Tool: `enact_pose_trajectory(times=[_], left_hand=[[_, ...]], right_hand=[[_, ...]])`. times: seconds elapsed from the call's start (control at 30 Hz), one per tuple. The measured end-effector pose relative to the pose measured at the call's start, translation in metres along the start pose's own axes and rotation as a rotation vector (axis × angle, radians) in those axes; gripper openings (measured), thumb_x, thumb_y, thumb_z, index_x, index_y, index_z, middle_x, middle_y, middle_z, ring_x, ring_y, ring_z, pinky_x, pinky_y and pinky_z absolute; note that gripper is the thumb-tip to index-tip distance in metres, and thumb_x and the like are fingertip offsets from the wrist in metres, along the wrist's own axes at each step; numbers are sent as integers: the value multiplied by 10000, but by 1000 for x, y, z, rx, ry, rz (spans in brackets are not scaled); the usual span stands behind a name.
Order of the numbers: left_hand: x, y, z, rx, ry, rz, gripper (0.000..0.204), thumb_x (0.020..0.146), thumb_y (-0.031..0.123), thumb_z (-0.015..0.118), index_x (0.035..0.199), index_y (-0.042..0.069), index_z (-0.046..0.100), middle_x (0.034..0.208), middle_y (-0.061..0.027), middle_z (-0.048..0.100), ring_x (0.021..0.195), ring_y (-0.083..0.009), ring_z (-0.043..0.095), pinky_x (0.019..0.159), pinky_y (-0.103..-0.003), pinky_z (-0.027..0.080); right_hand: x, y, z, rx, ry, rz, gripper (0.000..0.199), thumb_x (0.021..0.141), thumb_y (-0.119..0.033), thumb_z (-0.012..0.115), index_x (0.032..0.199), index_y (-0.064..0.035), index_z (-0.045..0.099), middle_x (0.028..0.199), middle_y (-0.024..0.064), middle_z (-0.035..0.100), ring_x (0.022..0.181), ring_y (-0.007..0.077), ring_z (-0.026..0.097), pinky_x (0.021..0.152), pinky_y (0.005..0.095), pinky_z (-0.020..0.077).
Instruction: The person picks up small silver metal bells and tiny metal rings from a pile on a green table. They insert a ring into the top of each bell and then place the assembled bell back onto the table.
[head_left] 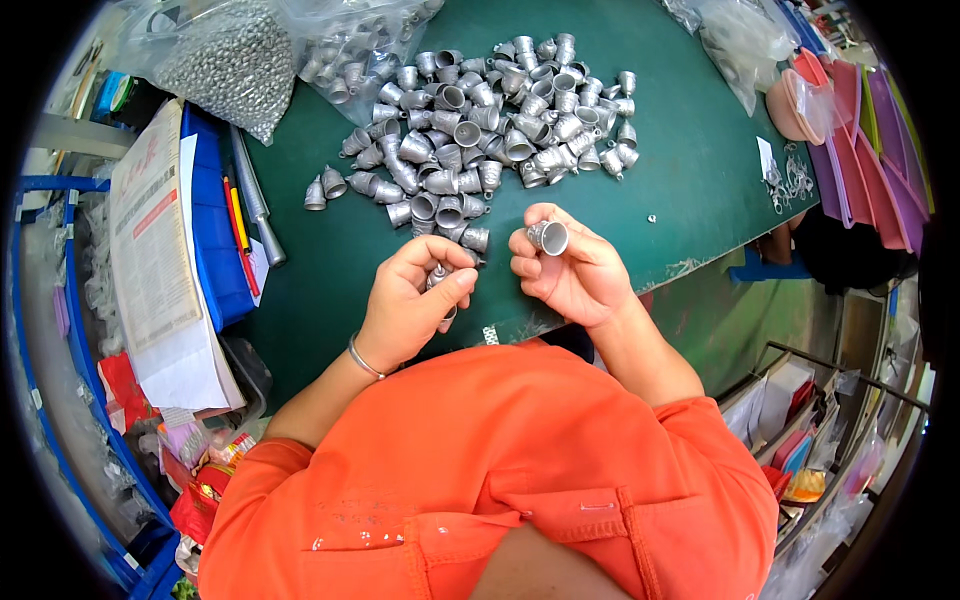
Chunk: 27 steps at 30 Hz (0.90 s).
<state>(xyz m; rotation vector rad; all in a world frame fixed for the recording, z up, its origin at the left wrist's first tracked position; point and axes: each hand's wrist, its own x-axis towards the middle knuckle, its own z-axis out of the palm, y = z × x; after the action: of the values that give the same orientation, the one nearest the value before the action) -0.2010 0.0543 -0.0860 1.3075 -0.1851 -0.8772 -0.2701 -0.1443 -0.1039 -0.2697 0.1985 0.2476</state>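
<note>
A heap of small silver metal bells (470,130) covers the far middle of the green table (690,190). Between the thumb and fingers of my right hand (580,265) is one bell (549,238), its open mouth turned up toward me. My left hand (415,295) is closed around another bell (437,277), with its loop end showing above the thumb and part of its rim below. Both hands are near the table's front edge, just on my side of the heap and apart from each other.
At the back left lie clear bags of small silver beads (235,65) and more bells (350,50). A blue bin (215,240) with pens and papers (160,250) stands left. Small chains (790,185) lie at the right edge, near pink and purple bins (865,150).
</note>
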Motion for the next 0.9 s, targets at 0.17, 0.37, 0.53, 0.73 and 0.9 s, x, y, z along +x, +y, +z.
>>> enact_pose_trajectory(times=[0.17, 0.37, 0.53, 0.73, 0.9], left_hand=[[7, -3, 3, 261, -90, 359, 392, 725, 23, 730, 1074, 17, 553, 921, -43, 567, 756, -80, 534, 665, -201, 436], [14, -5, 0, 519, 6, 590, 331, 690, 40, 756, 968, 8, 580, 1009, -68, 578, 931, -142, 552, 802, -264, 443], [12, 2, 8, 199, 126, 288, 224, 777, 43, 703, 950, -9, 570, 907, -34, 620, 807, -79, 577, 716, -197, 470], [12, 7, 6, 331, 147, 260, 257, 779, 56, 705, 992, -13, 579, 879, -17, 618, 766, -43, 556, 682, -183, 468], [17, -1, 5, 261, 172, 282, 255, 776, 58, 707, 988, -8, 583, 867, -13, 619, 753, -46, 555, 670, -184, 464]], right_hand=[[0, 14, 16, -349, 118, 18, 252, 942, -286, 472, 921, -36, 502, 759, 71, 572, 584, 143, 567, 465, 247, 439], [2, 17, 16, -901, 237, -11, 245, 953, -253, 464, 948, -18, 535, 727, 52, 599, 520, 97, 539, 472, 194, 423], [29, -16, 12, -2147, 375, -1063, 254, 752, 17, 596, 1004, -18, 598, 1008, 134, 560, 904, 316, 506, 798, 370, 421], [31, -19, 1, -2182, 307, -969, 250, 711, 41, 614, 955, -12, 601, 992, 130, 544, 900, 315, 510, 796, 368, 426], [31, -10, 11, -1963, 291, -936, 161, 778, 14, 594, 938, -3, 602, 973, 136, 542, 881, 298, 534, 776, 337, 439]])
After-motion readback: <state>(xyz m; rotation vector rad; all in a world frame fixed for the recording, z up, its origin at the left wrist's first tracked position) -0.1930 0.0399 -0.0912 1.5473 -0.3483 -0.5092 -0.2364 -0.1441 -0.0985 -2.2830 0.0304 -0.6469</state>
